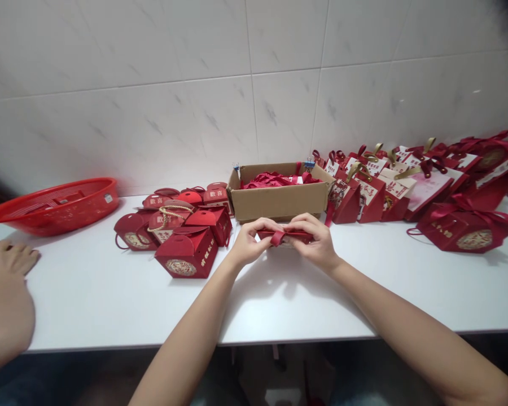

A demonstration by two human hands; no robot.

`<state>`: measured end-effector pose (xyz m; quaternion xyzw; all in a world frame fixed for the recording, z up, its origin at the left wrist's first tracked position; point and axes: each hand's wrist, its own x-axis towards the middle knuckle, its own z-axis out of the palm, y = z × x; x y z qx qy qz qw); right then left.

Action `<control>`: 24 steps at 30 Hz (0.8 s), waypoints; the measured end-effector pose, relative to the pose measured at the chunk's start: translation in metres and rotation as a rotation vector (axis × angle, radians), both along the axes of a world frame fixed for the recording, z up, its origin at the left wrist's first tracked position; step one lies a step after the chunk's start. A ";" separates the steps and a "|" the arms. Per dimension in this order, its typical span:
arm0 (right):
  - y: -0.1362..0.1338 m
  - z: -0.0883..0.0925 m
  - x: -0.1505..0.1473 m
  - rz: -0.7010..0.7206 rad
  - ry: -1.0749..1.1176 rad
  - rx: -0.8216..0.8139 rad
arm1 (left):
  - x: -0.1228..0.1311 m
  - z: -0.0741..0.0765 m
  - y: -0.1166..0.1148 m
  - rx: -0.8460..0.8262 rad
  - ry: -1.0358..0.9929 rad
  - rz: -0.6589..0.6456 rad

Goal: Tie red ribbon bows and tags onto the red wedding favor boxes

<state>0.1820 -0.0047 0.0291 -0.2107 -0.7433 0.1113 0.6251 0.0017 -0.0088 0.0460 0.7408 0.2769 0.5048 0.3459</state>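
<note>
While both hands meet at the middle of the table, a small red box sits between them, on the near side of the cardboard carton. The left hand grips the box's left end, fingers curled over the top and thumb on the near side; the right hand closes on the right end in the same way. A dark red ribbon shows between the thumbs, though I cannot tell which fingertips pinch it, nor whether the box touches the table.

The box looks like thin card, so it is probably light, fairly stiff along its folds and easily dented on its flat faces; its top edge and corners seem the safest hold. The ribbon looks soft, smooth and likely to slip, best pinched close to the box. More ribbons lie in the carton, and folded red boxes stand to the left.
</note>
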 end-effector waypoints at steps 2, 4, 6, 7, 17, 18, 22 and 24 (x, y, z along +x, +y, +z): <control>0.000 -0.001 -0.001 0.000 0.007 -0.011 | 0.001 0.000 0.000 -0.006 -0.008 0.013; -0.001 -0.002 -0.001 0.006 0.011 -0.034 | 0.002 0.001 -0.001 -0.004 -0.010 0.029; -0.001 -0.003 -0.001 0.008 0.022 -0.053 | 0.003 0.002 -0.002 0.001 -0.003 0.047; -0.001 -0.003 -0.002 0.005 0.029 -0.058 | 0.003 0.002 -0.002 0.000 0.001 0.055; -0.003 -0.001 -0.003 -0.014 0.032 -0.063 | 0.004 0.001 -0.003 -0.003 -0.001 0.089; -0.003 -0.001 -0.003 -0.018 0.024 -0.075 | 0.004 0.001 -0.003 0.000 -0.001 0.089; -0.003 0.001 -0.002 -0.016 0.007 -0.101 | 0.003 0.000 -0.002 0.011 -0.005 0.079; -0.002 0.001 -0.002 -0.003 0.002 -0.102 | 0.003 0.000 -0.001 0.012 -0.009 0.072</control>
